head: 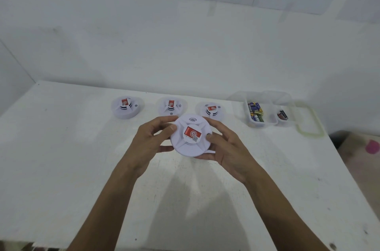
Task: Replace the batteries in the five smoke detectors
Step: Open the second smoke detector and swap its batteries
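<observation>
A white table is holding three smoke detectors in a back row beside a clear box of batteries. Both hands are lifting a fourth detector above the table, probably about to twist its base off. The left hand and right hand are clasping its rim, fingers partly curled.

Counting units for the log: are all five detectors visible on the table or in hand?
No: only four show, one held detector between both hands, and three more in a row on the table.
</observation>
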The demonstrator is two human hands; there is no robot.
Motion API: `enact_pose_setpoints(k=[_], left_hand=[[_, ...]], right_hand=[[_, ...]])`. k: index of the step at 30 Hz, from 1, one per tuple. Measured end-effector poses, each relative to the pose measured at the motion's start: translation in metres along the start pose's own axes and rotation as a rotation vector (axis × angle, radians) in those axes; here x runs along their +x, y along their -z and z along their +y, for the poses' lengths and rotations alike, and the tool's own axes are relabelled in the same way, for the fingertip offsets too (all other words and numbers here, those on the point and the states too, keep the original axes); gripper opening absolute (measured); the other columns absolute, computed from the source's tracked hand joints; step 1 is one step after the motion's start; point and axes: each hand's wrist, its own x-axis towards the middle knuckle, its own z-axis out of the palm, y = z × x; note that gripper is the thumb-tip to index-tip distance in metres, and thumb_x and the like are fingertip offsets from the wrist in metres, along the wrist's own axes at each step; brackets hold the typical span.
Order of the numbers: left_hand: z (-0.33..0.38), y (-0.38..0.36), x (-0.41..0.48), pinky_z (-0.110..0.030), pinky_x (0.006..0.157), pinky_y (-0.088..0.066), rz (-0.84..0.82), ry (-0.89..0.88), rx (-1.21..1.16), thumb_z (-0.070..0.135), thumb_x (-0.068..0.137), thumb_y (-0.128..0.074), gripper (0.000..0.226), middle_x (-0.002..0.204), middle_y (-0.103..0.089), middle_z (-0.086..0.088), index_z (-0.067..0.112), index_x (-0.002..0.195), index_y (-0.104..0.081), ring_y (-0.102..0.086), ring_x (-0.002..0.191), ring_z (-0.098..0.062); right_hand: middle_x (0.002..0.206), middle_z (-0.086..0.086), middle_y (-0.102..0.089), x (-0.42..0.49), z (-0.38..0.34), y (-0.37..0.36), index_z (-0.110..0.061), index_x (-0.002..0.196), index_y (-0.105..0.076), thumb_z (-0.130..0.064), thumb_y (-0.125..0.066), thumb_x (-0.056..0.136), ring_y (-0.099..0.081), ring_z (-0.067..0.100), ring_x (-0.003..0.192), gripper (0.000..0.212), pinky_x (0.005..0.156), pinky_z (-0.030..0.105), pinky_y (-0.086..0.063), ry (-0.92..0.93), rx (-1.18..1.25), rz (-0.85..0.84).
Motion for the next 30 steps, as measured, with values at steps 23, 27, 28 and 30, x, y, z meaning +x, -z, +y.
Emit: enact_pose_setpoints(k=[23,27,28,30], left_hand=[[-0.006,0.003,0.005,-0.029,0.071,-0.058,0.014,-0.002,-0.003,0.024,0.093,-0.06,0.023,0.107,-0.07,-0.003,0.028,0.114,-0.067,-0.068,0.099,-0.017],[-0.007,0.01,0.006,-0.031,0.072,-0.058,0.034,-0.002,-0.021,0.021,0.093,-0.06,0.023,0.108,-0.07,-0.006,0.026,0.114,-0.067,-0.067,0.1,-0.018],[-0.008,0.013,0.006,-0.032,0.073,-0.059,0.049,-0.001,-0.034,0.02,0.093,-0.06,0.023,0.108,-0.07,-0.007,0.025,0.114,-0.068,-0.067,0.1,-0.018],[-0.011,0.019,0.007,-0.03,0.072,-0.058,0.093,0.009,-0.046,0.019,0.093,-0.061,0.021,0.108,-0.07,-0.007,0.025,0.112,-0.068,-0.067,0.099,-0.018]], right_hand=[[0.121,0.009,-0.066,0.005,0.003,-0.003,-0.019,0.131,-0.05,-0.008,-0.05,0.097,-0.066,0.03,0.107,0.036,0.084,0.051,-0.056,-0.016,0.044,0.045],[0.113,0.012,-0.068,0.009,0.006,-0.009,-0.011,0.121,-0.054,-0.008,-0.055,0.095,-0.069,0.029,0.098,0.026,0.076,0.045,-0.059,-0.01,0.019,0.128],[0.111,0.012,-0.067,0.011,0.006,-0.012,-0.013,0.12,-0.056,-0.009,-0.058,0.094,-0.069,0.027,0.098,0.026,0.075,0.043,-0.059,0.003,-0.046,0.16],[0.107,0.012,-0.065,0.017,0.009,-0.018,-0.016,0.117,-0.06,-0.012,-0.062,0.092,-0.068,0.023,0.096,0.026,0.071,0.038,-0.06,0.026,-0.171,0.221]])
